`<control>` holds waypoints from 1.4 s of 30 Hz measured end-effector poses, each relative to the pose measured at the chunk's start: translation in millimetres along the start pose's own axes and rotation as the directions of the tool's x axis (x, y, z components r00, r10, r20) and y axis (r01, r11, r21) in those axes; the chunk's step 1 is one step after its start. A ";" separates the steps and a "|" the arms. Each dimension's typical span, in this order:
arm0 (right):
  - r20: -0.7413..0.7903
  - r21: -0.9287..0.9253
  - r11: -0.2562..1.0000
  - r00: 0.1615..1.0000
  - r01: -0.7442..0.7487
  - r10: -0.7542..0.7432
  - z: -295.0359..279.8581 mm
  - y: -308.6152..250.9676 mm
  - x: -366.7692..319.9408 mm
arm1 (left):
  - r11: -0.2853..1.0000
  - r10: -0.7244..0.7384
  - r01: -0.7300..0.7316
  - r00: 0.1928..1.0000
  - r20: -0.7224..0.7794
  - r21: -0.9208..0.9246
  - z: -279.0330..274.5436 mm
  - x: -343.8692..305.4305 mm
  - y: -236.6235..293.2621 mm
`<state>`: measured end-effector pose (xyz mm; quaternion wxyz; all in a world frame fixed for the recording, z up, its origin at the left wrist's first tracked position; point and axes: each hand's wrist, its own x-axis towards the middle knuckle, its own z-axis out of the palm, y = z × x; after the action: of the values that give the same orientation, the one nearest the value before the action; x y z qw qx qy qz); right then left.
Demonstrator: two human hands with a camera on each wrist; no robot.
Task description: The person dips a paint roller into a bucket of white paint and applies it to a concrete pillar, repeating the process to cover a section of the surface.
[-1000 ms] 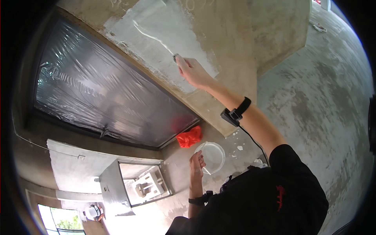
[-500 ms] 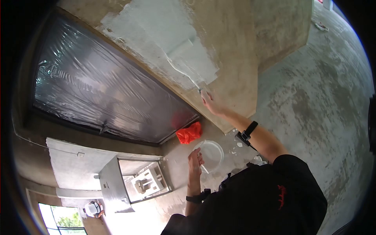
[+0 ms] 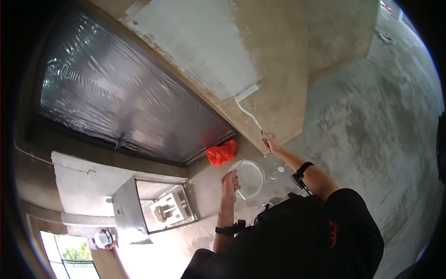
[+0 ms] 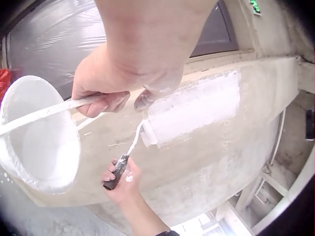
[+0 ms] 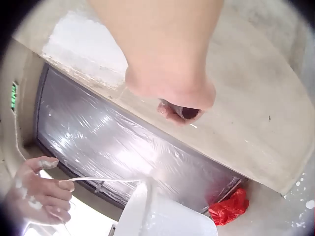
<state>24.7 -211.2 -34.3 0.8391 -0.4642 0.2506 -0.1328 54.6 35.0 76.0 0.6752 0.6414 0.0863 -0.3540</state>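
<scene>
Dragging the roller (image 3: 247, 92) down the wall (image 3: 285, 88), from high in the white patch (image 3: 204, 51) a second ago to right at its lower edge, and bringing the right hand (image 3: 273, 143) down too, now near the wall's bottom corner! Wrapping the right fingers around the black grip (image 4: 116, 172), white specks and all, and laying the roller crosswise over the end of the patch. Keeping the left hand (image 3: 229, 185) at the bucket (image 5: 172, 221) as before, curling the left fingers around the white bucket handle (image 4: 44, 117), with white smears showing on them. Crossing the bucket's mouth with that strip in the left wrist view, and hiding a little of the rim behind the hand in the head view. Blocking the roller with hand and forearm (image 5: 157, 39) in the right wrist view, leaving just the dark end of the grip poking out. Working close beside a big window (image 3: 125, 93), dark-framed, veiled in wrinkled plastic sheeting (image 5: 118, 132). Having a red bag (image 3: 221, 152) nearby, lying crumpled on the floor (image 3: 353, 125) between the window's lower corner and the bucket, with pale splats (image 3: 280, 169) scattering on the bucket's other side. Sharing the room with another person (image 3: 104, 239), too small in the distance for telling the posture, near a bright far window (image 3: 69, 253); also with a grey panel (image 3: 132, 211) standing at an angle and a pale blocky object (image 3: 170, 208) just past it.
</scene>
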 end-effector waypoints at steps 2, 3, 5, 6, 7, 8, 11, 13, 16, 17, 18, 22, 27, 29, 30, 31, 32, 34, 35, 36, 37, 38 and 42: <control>0.010 -0.147 0.980 0.991 0.131 -0.131 3.1 -3.6 -1.0 | 1.000 -0.001 0.001 1.000 -0.003 -0.019 0.9 0.0 -2.9; 0.030 -0.273 0.925 0.964 0.264 -0.266 6.5 -8.7 -2.6 | 1.000 0.006 -0.006 1.000 -0.016 -0.002 2.3 -1.0 -2.3; -0.008 -0.368 0.881 0.947 0.297 -0.322 16.7 -16.0 -8.3 | 1.000 0.018 -0.019 0.999 -0.034 -0.015 0.7 -1.6 -4.0; -0.058 -0.446 0.832 0.918 0.329 -0.393 22.6 -23.3 -7.6 | 1.000 0.006 -0.006 1.000 -0.017 -0.004 -1.2 -1.0 -4.5; -0.034 -0.464 0.818 0.916 0.340 -0.400 25.6 -27.1 0.0 | 1.000 -0.004 0.004 1.000 0.002 0.008 -1.9 -0.2 -3.8; -0.064 -0.517 0.802 0.920 0.300 -0.385 28.8 -30.6 7.3 | 1.000 0.006 -0.006 1.000 0.004 -0.021 -2.2 0.6 -3.6; -0.085 -0.658 0.715 0.920 0.237 -0.383 43.9 -57.7 11.6 | 0.999 -0.002 0.002 1.000 0.001 -0.044 -5.1 -0.4 -5.5; -0.085 -0.736 0.643 0.913 0.213 -0.400 58.9 -86.1 8.9 | 0.998 0.059 -0.059 0.998 0.002 -0.030 -6.4 1.4 -6.8; -0.064 -0.719 0.630 0.875 0.293 -0.480 81.4 -128.3 12.0 | 0.997 0.063 -0.063 0.998 -0.004 -0.044 -9.8 0.0 -4.2; -0.063 -0.727 0.615 0.863 0.304 -0.501 88.0 -144.2 14.9 | 0.996 0.071 -0.070 0.997 0.010 -0.051 -12.1 0.8 -3.7; -0.063 -0.734 0.602 0.851 0.314 -0.521 93.7 -159.3 17.4 | 0.996 0.066 -0.066 0.998 0.006 -0.058 -15.2 1.5 -4.6; 0.052 -0.738 0.410 0.650 0.537 -0.759 125.2 -226.9 18.9 | 0.989 0.094 -0.092 0.995 0.014 -0.113 -20.3 0.7 -0.5; 0.093 -0.699 0.426 0.663 0.575 -0.743 159.7 -299.5 20.0 | 0.991 0.107 -0.107 0.994 0.003 -0.085 -24.1 1.2 7.5; 0.096 -0.698 0.425 0.664 0.576 -0.742 167.1 -320.8 16.8 | 0.992 0.104 -0.104 0.995 -0.010 -0.064 -24.6 1.0 8.4; 0.095 -0.695 0.433 0.670 0.574 -0.736 168.5 -324.3 15.3 | 0.992 0.112 -0.111 0.994 0.002 -0.063 -26.4 0.9 8.2; 0.090 -0.695 0.436 0.670 0.572 -0.737 168.3 -323.3 15.1 | 0.991 0.117 -0.116 0.993 0.013 -0.060 -28.0 0.4 7.9; 0.085 -0.706 0.438 0.681 0.556 -0.728 168.2 -321.5 16.6 | 0.992 0.113 -0.112 0.994 0.013 -0.055 -29.1 1.3 8.2; 0.076 -0.718 0.442 0.692 0.538 -0.718 163.6 -310.5 21.8 | 0.990 0.128 -0.126 0.991 0.033 -0.066 -31.0 2.9 9.0; 0.047 -0.731 0.456 0.705 0.508 -0.708 157.2 -293.7 24.7 | 0.990 0.126 -0.123 0.991 0.035 -0.061 -32.0 2.2 8.3; 0.019 -0.742 0.470 0.716 0.477 -0.698 150.6 -275.9 27.3 | 0.991 0.125 -0.123 0.992 0.029 -0.055 -33.4 1.3 8.6; 0.018 -0.772 0.434 0.698 0.465 -0.716 143.6 -258.8 25.9 | 0.991 0.125 -0.124 0.992 0.022 -0.047 -34.0 0.4 8.9; 0.020 -0.799 0.397 0.680 0.451 -0.733 137.0 -239.9 23.6 | 0.992 0.123 -0.122 0.992 0.023 -0.043 -35.1 -0.1 8.6; -0.068 -0.809 0.451 0.702 0.377 -0.709 73.2 -116.8 92.0 | 0.990 0.137 -0.135 0.990 0.030 -0.037 -36.8 -2.8 6.8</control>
<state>142.9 -263.3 69.6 0.4099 -0.7820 0.2797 -0.3771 69.0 69.6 77.1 0.7101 0.6280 0.0374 -0.3161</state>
